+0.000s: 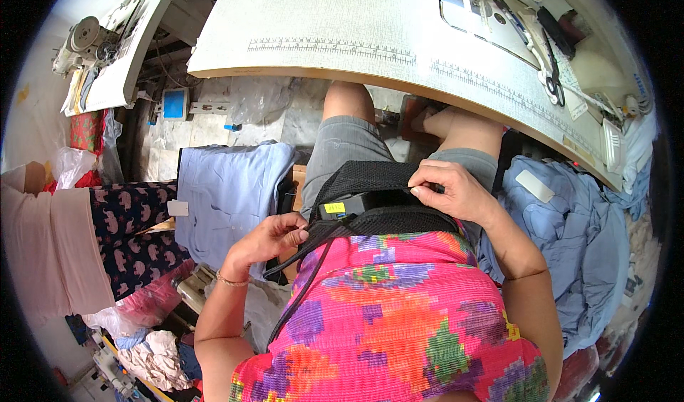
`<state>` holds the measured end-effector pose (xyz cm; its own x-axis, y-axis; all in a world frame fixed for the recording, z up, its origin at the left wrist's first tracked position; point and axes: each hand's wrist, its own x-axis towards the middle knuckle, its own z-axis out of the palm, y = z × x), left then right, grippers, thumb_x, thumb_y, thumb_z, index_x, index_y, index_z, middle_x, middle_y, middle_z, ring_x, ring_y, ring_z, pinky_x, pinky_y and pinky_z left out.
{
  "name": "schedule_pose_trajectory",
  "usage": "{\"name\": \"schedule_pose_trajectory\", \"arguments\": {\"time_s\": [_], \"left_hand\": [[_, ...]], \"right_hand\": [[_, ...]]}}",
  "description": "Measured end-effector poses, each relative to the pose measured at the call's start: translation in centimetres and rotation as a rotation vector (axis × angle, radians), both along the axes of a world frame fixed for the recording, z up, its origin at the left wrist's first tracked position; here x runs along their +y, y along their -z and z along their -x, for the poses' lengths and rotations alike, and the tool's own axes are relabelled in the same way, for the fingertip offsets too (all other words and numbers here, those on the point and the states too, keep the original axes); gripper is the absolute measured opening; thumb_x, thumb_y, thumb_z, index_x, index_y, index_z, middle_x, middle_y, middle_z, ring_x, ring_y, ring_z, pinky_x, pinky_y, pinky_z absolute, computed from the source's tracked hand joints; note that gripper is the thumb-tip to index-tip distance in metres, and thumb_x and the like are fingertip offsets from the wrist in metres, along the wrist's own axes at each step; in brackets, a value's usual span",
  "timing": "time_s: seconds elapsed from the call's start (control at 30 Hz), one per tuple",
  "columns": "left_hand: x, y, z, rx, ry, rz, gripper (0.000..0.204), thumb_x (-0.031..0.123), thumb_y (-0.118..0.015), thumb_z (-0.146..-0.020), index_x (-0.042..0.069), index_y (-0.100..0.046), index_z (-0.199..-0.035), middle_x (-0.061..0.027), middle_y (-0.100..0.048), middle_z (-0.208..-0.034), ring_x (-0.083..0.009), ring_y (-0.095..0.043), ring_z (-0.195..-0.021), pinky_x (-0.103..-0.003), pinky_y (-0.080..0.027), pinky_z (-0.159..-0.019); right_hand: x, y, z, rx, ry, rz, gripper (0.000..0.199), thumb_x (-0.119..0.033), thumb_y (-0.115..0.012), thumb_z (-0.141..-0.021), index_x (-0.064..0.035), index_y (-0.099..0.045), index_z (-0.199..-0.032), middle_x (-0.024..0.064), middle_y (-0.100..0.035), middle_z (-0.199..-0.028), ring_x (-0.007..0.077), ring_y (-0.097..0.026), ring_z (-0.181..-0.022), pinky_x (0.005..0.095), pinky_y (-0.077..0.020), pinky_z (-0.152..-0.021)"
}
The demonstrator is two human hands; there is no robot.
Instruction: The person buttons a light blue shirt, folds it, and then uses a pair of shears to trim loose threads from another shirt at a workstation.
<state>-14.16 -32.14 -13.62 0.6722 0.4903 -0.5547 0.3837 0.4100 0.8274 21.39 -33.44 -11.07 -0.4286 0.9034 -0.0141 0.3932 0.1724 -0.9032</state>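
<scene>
Two hands: the left hand (274,236) and the right hand (450,188) are both at a black mesh bag (356,176).
Right fingers: the thumb and a finger are closed, pinching the top edge of the bag.
Left fingers: they are bent, with the tips close together at the bag's left end; I cannot tell if they grip it.
Black mesh bag: it sits open on the person's lap, past the front edge of the white desk (313,17).
Inside the bag: a black box (375,203) with a yellow sticker (333,207) shows.
Strap: a thin dark strap (304,291) runs from the bag down over the bright pink shirt (399,316).
Desk: ruler marks (331,47) run along its front edge, and scissors (553,85) lie near its right edge.
Blue cloth: one folded piece (228,195) is below the desk's left front corner, and a big heap (570,252) is by the right front corner.
Other person: someone in dark patterned pants (135,241) is on the left.
</scene>
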Motion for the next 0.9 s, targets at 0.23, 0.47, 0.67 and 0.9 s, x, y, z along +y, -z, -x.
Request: {"name": "schedule_pose_trajectory", "arguments": {"time_s": [0.23, 0.47, 0.67, 0.9], "left_hand": [[0.8, -1.4, 0.2, 0.046, -0.133, -0.062, 0.014, 0.014, -0.056, -0.093, 0.0, -0.057, -0.093, 0.0029, -0.055, -0.079, -0.0052, -0.048, -0.074, -0.02, -0.042, -0.066], [1.7, -1.6, -0.4, 0.095, -0.142, -0.22, 0.015, 0.016, -0.057, -0.093, 0.001, -0.056, -0.09, 0.0053, -0.049, -0.072, -0.0045, -0.042, -0.068, -0.021, -0.038, -0.058], [2.5, -3.4, -2.0, 0.113, -0.083, -0.271, 0.015, 0.015, -0.058, -0.092, 0.0, -0.057, -0.089, 0.0033, -0.049, -0.07, -0.0064, -0.042, -0.065, -0.023, -0.039, -0.057], [3.9, -4.8, -3.2, 0.151, 0.033, -0.468, 0.013, 0.012, -0.057, -0.091, 0.0, -0.057, -0.09, -0.0065, -0.053, -0.069, -0.0127, -0.046, -0.063, -0.028, -0.042, -0.058]], "right_hand": [[0.1, 0.4, -0.1, -0.031, -0.001, 0.006, 0.008, -0.004, -0.062, -0.081, 0.0025, -0.059, -0.085, 0.0087, -0.055, -0.073, 0.0183, -0.054, -0.065, 0.029, -0.0428, -0.06], [0.3, 0.5, -0.2, -0.04, -0.001, 0.094, 0.011, -0.008, -0.062, -0.082, 0.0013, -0.058, -0.087, 0.0109, -0.057, -0.076, 0.021, -0.057, -0.068, 0.0315, -0.0455, -0.062], [0.4, 0.9, -0.5, -0.039, -0.015, 0.123, 0.013, -0.009, -0.062, -0.083, 0.001, -0.059, -0.089, 0.0114, -0.058, -0.077, 0.0212, -0.058, -0.07, 0.0317, -0.0457, -0.064], [0.9, 0.2, -0.8, -0.066, -0.059, 0.161, 0.015, -0.014, -0.06, -0.085, -0.0001, -0.059, -0.091, 0.0108, -0.06, -0.08, 0.0204, -0.058, -0.071, 0.032, -0.0455, -0.064]]}}
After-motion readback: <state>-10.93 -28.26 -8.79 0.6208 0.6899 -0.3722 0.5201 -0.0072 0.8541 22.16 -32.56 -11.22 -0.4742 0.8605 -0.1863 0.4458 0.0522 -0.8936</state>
